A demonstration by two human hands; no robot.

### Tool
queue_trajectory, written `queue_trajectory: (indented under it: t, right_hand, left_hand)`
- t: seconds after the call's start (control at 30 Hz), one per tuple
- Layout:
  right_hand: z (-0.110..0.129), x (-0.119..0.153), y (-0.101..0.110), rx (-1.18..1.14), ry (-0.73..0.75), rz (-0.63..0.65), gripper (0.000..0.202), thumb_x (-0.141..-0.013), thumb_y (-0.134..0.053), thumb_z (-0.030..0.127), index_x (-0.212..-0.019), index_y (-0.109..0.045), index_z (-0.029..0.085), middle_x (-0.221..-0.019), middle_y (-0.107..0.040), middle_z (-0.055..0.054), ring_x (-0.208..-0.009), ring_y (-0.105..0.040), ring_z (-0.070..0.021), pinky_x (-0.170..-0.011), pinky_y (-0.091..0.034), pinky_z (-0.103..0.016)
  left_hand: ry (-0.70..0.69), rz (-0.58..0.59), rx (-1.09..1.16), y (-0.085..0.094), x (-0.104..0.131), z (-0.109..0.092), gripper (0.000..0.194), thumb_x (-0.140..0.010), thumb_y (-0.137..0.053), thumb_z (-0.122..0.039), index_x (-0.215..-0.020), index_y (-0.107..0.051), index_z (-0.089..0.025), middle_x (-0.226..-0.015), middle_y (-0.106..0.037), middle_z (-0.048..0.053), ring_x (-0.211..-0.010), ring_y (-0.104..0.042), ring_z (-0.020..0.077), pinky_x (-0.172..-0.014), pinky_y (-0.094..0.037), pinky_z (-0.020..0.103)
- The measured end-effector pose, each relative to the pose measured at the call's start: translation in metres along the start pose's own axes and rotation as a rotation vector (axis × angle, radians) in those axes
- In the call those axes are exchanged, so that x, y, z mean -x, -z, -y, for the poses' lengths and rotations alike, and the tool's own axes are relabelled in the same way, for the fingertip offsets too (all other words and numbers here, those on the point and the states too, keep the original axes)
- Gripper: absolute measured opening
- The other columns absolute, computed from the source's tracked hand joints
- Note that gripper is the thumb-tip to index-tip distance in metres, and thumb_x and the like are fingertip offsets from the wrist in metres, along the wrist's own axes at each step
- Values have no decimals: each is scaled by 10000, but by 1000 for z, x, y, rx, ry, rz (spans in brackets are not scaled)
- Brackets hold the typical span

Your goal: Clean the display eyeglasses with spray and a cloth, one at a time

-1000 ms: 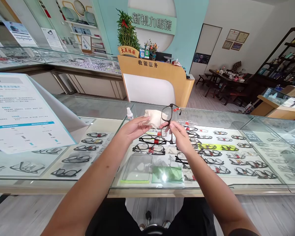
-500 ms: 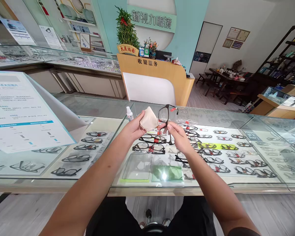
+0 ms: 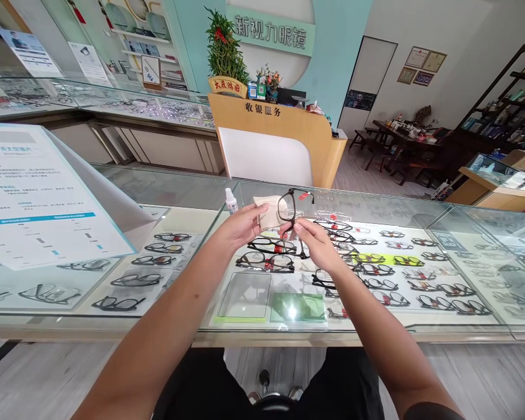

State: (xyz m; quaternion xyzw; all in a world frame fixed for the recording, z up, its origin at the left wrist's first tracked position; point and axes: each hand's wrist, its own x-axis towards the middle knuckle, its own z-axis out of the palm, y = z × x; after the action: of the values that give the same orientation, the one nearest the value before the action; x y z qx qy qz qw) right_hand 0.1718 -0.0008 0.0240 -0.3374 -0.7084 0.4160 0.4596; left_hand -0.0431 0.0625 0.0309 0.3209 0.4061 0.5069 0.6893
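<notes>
My left hand (image 3: 245, 224) grips a beige cleaning cloth (image 3: 272, 214), its thumb lying on the front of it. In my right hand (image 3: 312, 238) is a pair of dark-framed eyeglasses (image 3: 294, 197), pinched near the middle and turned upright, one lens above the other. The upper lens overlaps the right edge of the cloth from this viewpoint; whether they touch I cannot tell. A red tag shows on the glasses near the far temple. Just left of the cloth, a small white bottle (image 3: 231, 202) stands on the glass counter (image 3: 188, 195).
Rows of display eyeglasses (image 3: 266, 262) lie under the counter's glass. A large printed card (image 3: 48, 198) stands tilted at the left. A green mat (image 3: 299, 307) and a clear-topped square panel (image 3: 245, 296) show near the front edge. Beyond is a wooden cashier desk (image 3: 328, 157).
My left hand has brought the cloth slightly right, up against or behind the upper lens, and the cloth is spread wider. The glasses have shifted a little left.
</notes>
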Motion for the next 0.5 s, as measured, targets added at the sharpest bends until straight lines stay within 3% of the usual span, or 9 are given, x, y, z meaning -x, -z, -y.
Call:
queue_trajectory:
  t: [0.13, 0.3, 0.5]
  right_hand:
    - [-1, 0, -1, -1, 9, 43, 595, -1093, -524, 720, -1076, -833, 211, -992, -736, -53, -908, -586, -214, -939, -485, -343]
    - [-5, 0, -1, -18, 10, 73, 511, -1129, -525, 634, -1118, -830, 225, -1075, -776, -58, -942, -620, -213, -966, -481, -341]
    - [-5, 1, 0, -3, 10, 76, 499, -1142, -511, 611, -1127, -830, 227, -1059, -765, -55, -956, -619, -213, -960, -471, -339]
  left_hand:
    - [-20, -16, -48, 1, -1, 1, 49, -952, -814, -143, -986, -802, -110, -931, -834, 83, -807, -782, 150, -765, -662, 254]
    - [-115, -28, -54, 5, -6, 4, 221, -810, -968, -204, -883, -774, -129, -815, -788, 32, -698, -716, 111, -659, -597, 200]
    - [-142, -44, -70, 8, -10, 3, 336, -798, -988, -394, -883, -783, -142, -739, -739, 13, -641, -670, 123, -594, -567, 237]
